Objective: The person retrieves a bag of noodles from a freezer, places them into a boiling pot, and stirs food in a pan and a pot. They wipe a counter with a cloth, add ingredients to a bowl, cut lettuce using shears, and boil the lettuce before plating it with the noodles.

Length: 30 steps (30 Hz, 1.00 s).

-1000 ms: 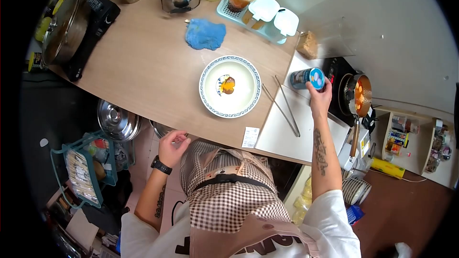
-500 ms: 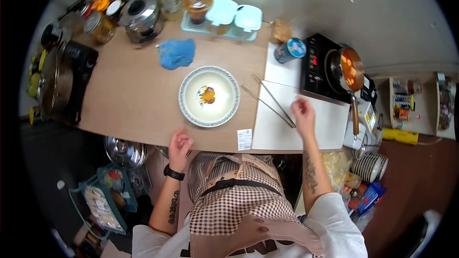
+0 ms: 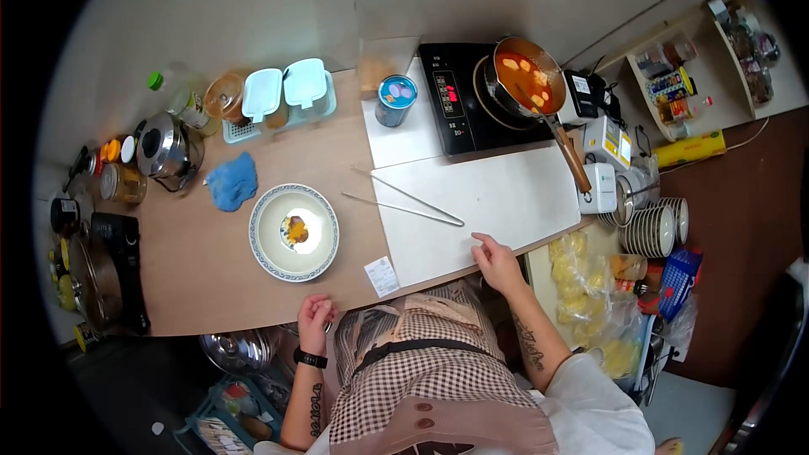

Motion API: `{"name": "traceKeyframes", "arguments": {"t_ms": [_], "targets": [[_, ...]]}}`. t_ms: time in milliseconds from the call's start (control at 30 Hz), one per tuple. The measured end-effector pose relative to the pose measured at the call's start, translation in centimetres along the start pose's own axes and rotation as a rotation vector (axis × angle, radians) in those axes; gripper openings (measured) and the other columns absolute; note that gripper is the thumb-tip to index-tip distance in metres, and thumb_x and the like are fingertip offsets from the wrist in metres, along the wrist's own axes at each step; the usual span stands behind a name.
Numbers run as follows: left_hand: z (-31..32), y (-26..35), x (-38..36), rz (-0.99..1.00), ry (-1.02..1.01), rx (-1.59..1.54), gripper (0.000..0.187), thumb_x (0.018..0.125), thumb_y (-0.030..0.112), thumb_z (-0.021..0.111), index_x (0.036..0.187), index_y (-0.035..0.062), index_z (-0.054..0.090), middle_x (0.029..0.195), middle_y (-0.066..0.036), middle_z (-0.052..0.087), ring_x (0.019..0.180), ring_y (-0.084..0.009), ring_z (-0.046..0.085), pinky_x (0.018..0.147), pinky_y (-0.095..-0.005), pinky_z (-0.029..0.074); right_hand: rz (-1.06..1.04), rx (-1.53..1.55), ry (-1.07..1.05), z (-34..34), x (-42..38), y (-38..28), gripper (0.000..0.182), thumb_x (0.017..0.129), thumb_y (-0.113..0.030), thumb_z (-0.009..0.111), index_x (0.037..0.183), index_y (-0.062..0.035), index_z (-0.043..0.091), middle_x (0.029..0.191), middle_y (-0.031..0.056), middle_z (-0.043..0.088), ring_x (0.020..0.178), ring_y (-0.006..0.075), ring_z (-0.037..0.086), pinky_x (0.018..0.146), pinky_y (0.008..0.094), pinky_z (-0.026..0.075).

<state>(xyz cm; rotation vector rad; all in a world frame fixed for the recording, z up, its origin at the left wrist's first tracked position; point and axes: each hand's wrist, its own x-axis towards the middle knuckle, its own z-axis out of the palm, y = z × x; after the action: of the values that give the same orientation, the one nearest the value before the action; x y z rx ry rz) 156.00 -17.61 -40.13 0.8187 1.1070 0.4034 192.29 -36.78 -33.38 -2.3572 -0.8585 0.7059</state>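
My left hand (image 3: pixel 315 320) is at the table's front edge, below the bowl, its fingers curled together; whether it holds anything is hidden. My right hand (image 3: pixel 495 263) rests over the front edge of the white board (image 3: pixel 514 194), fingers apart and holding nothing. Just left of its fingertips lie metal tongs (image 3: pixel 421 212), spread in a V. The patterned bowl (image 3: pixel 268 254) holds a small heap of orange and brown seasoning. A pan (image 3: pixel 503 101) with red sauce and pale pieces sits on the black induction cooker (image 3: pixel 451 122).
A blue cloth (image 3: pixel 232 182) lies behind the bowl and a receipt (image 3: pixel 382 276) near the front edge. A blue can (image 3: pixel 395 101) stands beside the cooker. Lidded containers (image 3: pixel 263 94) and a kettle (image 3: pixel 168 150) line the back. The pan's wooden handle (image 3: pixel 573 160) points forward.
The view has swung to the right, so the table items appear further left. My right hand has come back from beside the tongs towards the front edge, its fingers now apart.
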Motion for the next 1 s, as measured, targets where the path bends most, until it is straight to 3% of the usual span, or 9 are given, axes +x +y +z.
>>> {"name": "traceKeyframes", "arguments": {"t_ms": [233,433,567,633,700,767,833,867,1000], "targets": [[0.2,-0.3,-1.0,0.032,-0.055,0.144,0.021,0.092,0.010,0.068,0.110,0.0025,0.060,0.089,-0.002,0.065,0.079,-0.0078,0.060,0.070,-0.0213,0.047,0.032,-0.003,-0.035,-1.0,-0.3,0.8,0.025,0.093,-0.022,0.059,0.108,-0.0041,0.069,0.074,0.0182,0.066,0.070,0.0339,0.065,0.067,0.0393,0.052],[-0.1,-2.1,-2.5,0.083,-0.002,0.291,0.024,0.090,0.012,0.072,0.110,0.0030,0.061,0.087,0.002,0.062,0.076,-0.0052,0.057,0.066,-0.0203,0.046,0.059,0.125,-0.301,0.1,-0.6,0.9,0.029,0.098,-0.021,0.052,0.112,-0.0031,0.070,0.068,0.0111,0.066,0.065,0.0217,0.066,0.066,0.0342,0.052],[2.0,-3.4,-5.1,0.121,0.156,0.306,0.023,0.089,0.010,0.071,0.109,0.0029,0.062,0.090,0.002,0.061,0.079,-0.0055,0.057,0.071,-0.0206,0.047,-0.030,0.180,-0.663,-0.4,-0.4,0.9,0.038,0.102,-0.025,0.041,0.125,-0.0032,0.063,0.087,0.0142,0.070,0.083,0.0258,0.067,0.079,0.0350,0.051],[4.0,-4.5,-7.6,0.054,0.216,0.272,0.028,0.091,0.016,0.071,0.113,0.0031,0.061,0.094,0.000,0.062,0.086,-0.0083,0.058,0.078,-0.0238,0.048,-0.219,0.179,-0.891,-1.4,-0.1,2.1,0.045,0.103,-0.030,0.037,0.128,-0.0002,0.060,0.112,0.0193,0.066,0.112,0.0304,0.061,0.100,0.0360,0.043],[6.6,-6.4,-9.8,-0.019,0.258,0.270,0.032,0.092,0.020,0.070,0.117,0.0032,0.061,0.098,-0.001,0.063,0.089,-0.0104,0.058,0.081,-0.0259,0.049,-0.220,0.312,-0.974,-1.6,-0.9,4.7,0.050,0.104,-0.035,0.036,0.131,0.0021,0.057,0.126,0.0188,0.060,0.124,0.0294,0.054,0.109,0.0355,0.036],[9.3,-9.1,-11.8,-0.217,0.155,0.149,0.053,0.095,0.037,0.066,0.132,0.0018,0.052,0.114,-0.008,0.064,0.104,-0.0147,0.060,0.091,-0.0298,0.048,-0.070,0.472,-1.104,-2.1,-1.0,7.5,0.056,0.106,-0.041,0.032,0.136,0.0020,0.052,0.140,0.0169,0.051,0.133,0.0287,0.045,0.114,0.0366,0.028],[10.6,-14.8,-13.6,-0.249,0.162,0.439,0.065,0.099,0.044,0.055,0.146,0.0005,0.040,0.132,-0.012,0.056,0.121,-0.0175,0.051,0.107,-0.0308,0.037,0.157,0.628,-1.194,-2.4,-1.0,11.1,0.060,0.107,-0.043,0.028,0.142,0.0013,0.045,0.149,0.0130,0.043,0.140,0.0271,0.037,0.118,0.0357,0.022],[11.0,-14.1,-14.0,-0.406,0.004,0.087,0.073,0.101,0.047,0.049,0.152,0.0000,0.028,0.149,-0.015,0.043,0.137,-0.0220,0.038,0.115,-0.0318,0.027,0.167,0.605,-1.189,-2.5,-1.1,13.0,0.059,0.107,-0.042,0.028,0.145,0.0010,0.043,0.152,0.0124,0.040,0.142,0.0254,0.033,0.118,0.0351,0.020],[12.0,-16.6,-17.6,-0.326,0.119,-0.018,0.074,0.102,0.043,0.047,0.156,0.0021,0.017,0.157,-0.015,0.031,0.144,-0.0245,0.029,0.118,-0.0327,0.023,0.208,0.462,-1.179,-0.7,-0.6,18.0,0.056,0.108,-0.037,0.030,0.152,-0.0016,0.032,0.160,0.0103,0.027,0.147,0.0216,0.023,0.120,0.0334,0.017]]}}
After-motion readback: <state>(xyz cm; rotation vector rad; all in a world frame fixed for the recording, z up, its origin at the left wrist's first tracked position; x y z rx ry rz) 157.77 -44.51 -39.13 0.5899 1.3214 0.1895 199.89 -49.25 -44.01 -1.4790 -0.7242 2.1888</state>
